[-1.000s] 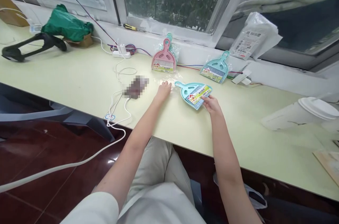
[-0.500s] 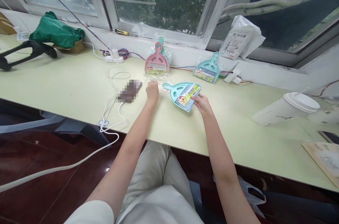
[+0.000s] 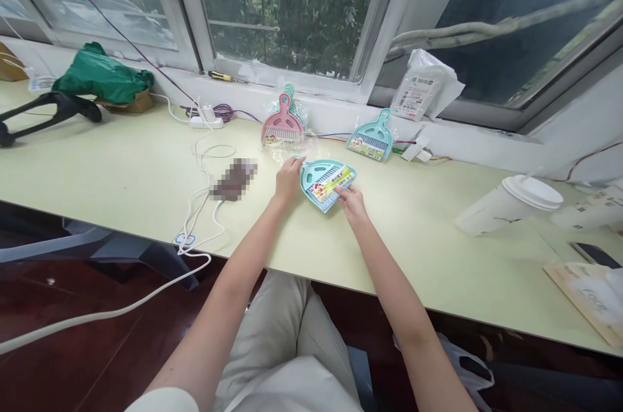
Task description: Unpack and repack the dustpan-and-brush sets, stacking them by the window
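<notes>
A light-blue dustpan (image 3: 318, 172) with a small brush and a printed card label (image 3: 333, 183) is held just above the table, its handle pointing left. My left hand (image 3: 288, 180) is closed at the handle end, covering most of the handle. At the pan's wide edge, my right hand (image 3: 353, 203) pinches it, fingers over the lower part of the label. Crumpled clear plastic film (image 3: 288, 156) lies just behind my left hand. Farther back, a pink dustpan (image 3: 283, 123) leads a wrapped stack, with another wrapped blue dustpan (image 3: 372, 137) to its right.
On the left are a blurred-out phone-like object (image 3: 234, 180), white cables (image 3: 214, 151) and a power strip (image 3: 207, 121). A green bag (image 3: 100, 78) sits far left. At right stand a lidded paper cup (image 3: 506, 204) and a phone (image 3: 596, 255). The table edge (image 3: 335, 285) runs before my lap.
My left hand has moved from the clear film to the dustpan's handle. My right hand and the dustpan have shifted left. The camera view has tilted slightly upward.
</notes>
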Motion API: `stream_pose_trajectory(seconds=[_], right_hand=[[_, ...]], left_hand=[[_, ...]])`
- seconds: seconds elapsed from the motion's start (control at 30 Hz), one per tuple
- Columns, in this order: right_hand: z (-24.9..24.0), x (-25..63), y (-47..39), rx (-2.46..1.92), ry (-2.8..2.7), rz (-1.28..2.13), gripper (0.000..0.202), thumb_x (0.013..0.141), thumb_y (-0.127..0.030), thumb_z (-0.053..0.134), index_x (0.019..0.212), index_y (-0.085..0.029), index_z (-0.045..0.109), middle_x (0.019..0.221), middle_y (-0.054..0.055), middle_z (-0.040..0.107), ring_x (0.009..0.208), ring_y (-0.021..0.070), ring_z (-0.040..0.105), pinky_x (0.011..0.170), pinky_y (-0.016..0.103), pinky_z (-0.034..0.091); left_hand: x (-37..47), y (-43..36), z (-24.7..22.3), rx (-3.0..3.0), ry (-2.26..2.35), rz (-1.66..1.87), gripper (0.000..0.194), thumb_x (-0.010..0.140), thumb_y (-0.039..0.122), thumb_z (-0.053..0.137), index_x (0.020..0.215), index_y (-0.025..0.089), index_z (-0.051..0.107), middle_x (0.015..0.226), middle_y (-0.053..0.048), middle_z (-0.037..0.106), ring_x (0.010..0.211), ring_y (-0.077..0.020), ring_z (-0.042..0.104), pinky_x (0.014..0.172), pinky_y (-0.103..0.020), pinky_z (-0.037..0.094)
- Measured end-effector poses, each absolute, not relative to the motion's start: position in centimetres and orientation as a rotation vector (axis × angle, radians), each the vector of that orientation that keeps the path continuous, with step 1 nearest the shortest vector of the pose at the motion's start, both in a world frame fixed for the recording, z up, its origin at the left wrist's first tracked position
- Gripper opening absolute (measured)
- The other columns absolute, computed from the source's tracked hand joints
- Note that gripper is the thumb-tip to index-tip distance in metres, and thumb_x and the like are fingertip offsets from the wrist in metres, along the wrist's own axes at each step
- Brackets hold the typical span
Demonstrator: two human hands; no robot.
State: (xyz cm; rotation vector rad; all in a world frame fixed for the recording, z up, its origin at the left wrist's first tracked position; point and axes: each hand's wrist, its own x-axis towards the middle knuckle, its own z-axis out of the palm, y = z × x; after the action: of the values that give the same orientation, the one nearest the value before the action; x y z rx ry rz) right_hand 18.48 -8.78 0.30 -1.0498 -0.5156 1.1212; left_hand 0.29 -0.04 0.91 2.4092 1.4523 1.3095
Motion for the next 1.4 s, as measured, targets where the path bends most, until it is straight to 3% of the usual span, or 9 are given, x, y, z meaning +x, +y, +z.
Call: stream_pose_trajectory(seconds=[0.1, 0.17, 0.3, 0.4, 0.53, 0.7, 0.9, 1.23, 1.4], right_hand=[[0.4, 17.7, -9.1, -1.008, -0.513, 1.061, 0.031, 0.062, -0.009, 0.074, 0.091, -0.017, 0.065, 0.087, 0.003, 0.073, 0.083, 0.017, 0.07, 0.084, 0.032, 0.059], [0.5, 17.5, -9.2, -0.97, -0.511, 1.019, 0.032, 0.063, -0.012, 0.075, 0.093, -0.017, 0.064, 0.091, 0.003, 0.073, 0.088, 0.0178, 0.069, 0.086, 0.033, 0.058], [0.8, 17.4, -9.4, -0.881, -0.541, 0.962, 0.034, 0.065, -0.018, 0.075, 0.096, -0.018, 0.063, 0.103, 0.005, 0.071, 0.102, 0.019, 0.066, 0.092, 0.034, 0.056], [0.9, 17.5, -9.3, -0.861, -0.57, 0.96, 0.034, 0.065, -0.02, 0.075, 0.097, -0.018, 0.063, 0.106, 0.006, 0.07, 0.106, 0.0195, 0.065, 0.094, 0.034, 0.054], [1.0, 17.6, -9.2, -0.865, -0.594, 0.964, 0.032, 0.066, -0.022, 0.074, 0.096, -0.017, 0.063, 0.107, 0.008, 0.07, 0.107, 0.02, 0.064, 0.094, 0.034, 0.054], [1.0, 18.1, -9.1, -0.891, -0.578, 0.883, 0.033, 0.067, -0.024, 0.073, 0.098, -0.017, 0.061, 0.11, 0.008, 0.069, 0.109, 0.0195, 0.063, 0.094, 0.034, 0.054], [1.6, 18.5, -9.1, -0.923, -0.613, 0.894, 0.043, 0.064, -0.022, 0.075, 0.103, -0.018, 0.057, 0.11, 0.008, 0.067, 0.101, 0.0176, 0.065, 0.086, 0.032, 0.056], [1.9, 18.6, -9.4, -0.918, -0.583, 0.883, 0.04, 0.071, -0.023, 0.068, 0.108, -0.022, 0.051, 0.113, 0.006, 0.066, 0.1, 0.0159, 0.066, 0.085, 0.032, 0.056], [2.1, 18.3, -9.4, -0.914, -0.569, 0.95, 0.041, 0.069, -0.016, 0.065, 0.106, -0.024, 0.05, 0.109, 0.003, 0.068, 0.097, 0.0154, 0.067, 0.085, 0.033, 0.057]], left_hand=[[1.1, -1.2, 1.6, 2.431, 1.209, 1.348, 0.035, 0.095, 0.022, 0.038, 0.125, 0.026, 0.056, 0.103, -0.004, 0.065, 0.1, -0.0173, 0.058, 0.081, -0.028, 0.047], [1.5, -2.1, 2.2, 2.386, 1.146, 1.43, 0.034, 0.094, 0.028, 0.043, 0.127, 0.026, 0.053, 0.11, -0.005, 0.064, 0.109, -0.0183, 0.056, 0.091, -0.031, 0.045], [2.0, -2.9, 3.6, 1.906, 1.416, 1.687, 0.06, 0.087, 0.043, 0.055, 0.14, 0.023, 0.035, 0.141, -0.013, 0.043, 0.136, -0.0243, 0.035, 0.109, -0.041, 0.032], [1.9, -2.0, 4.0, 1.453, 1.336, 1.603, 0.066, 0.09, 0.048, 0.049, 0.146, 0.028, 0.02, 0.144, -0.013, 0.039, 0.135, -0.021, 0.038, 0.105, -0.039, 0.038], [2.4, -0.8, 3.2, 1.146, 0.83, 1.192, 0.063, 0.084, 0.047, 0.058, 0.139, 0.025, 0.035, 0.127, -0.01, 0.058, 0.111, -0.0213, 0.061, 0.091, -0.037, 0.051], [3.8, -2.0, 2.0, 1.134, 0.5, 0.818, 0.065, 0.073, 0.037, 0.073, 0.13, 0.022, 0.047, 0.117, -0.009, 0.066, 0.106, -0.0224, 0.064, 0.096, -0.04, 0.049], [4.3, -2.2, 2.0, 1.071, 0.466, 0.877, 0.059, 0.072, 0.044, 0.073, 0.123, 0.019, 0.053, 0.116, -0.011, 0.067, 0.109, -0.025, 0.063, 0.102, -0.043, 0.045], [5.1, -3.8, 2.4, 1.226, 0.448, 0.875, 0.075, 0.063, 0.03, 0.08, 0.129, 0.02, 0.047, 0.12, -0.012, 0.064, 0.112, -0.0269, 0.06, 0.098, -0.046, 0.046], [5.7, -3.3, 1.7, 1.125, 0.565, 0.947, 0.07, 0.067, 0.02, 0.069, 0.131, 0.02, 0.04, 0.127, -0.011, 0.059, 0.112, -0.0259, 0.059, 0.095, -0.044, 0.048]])
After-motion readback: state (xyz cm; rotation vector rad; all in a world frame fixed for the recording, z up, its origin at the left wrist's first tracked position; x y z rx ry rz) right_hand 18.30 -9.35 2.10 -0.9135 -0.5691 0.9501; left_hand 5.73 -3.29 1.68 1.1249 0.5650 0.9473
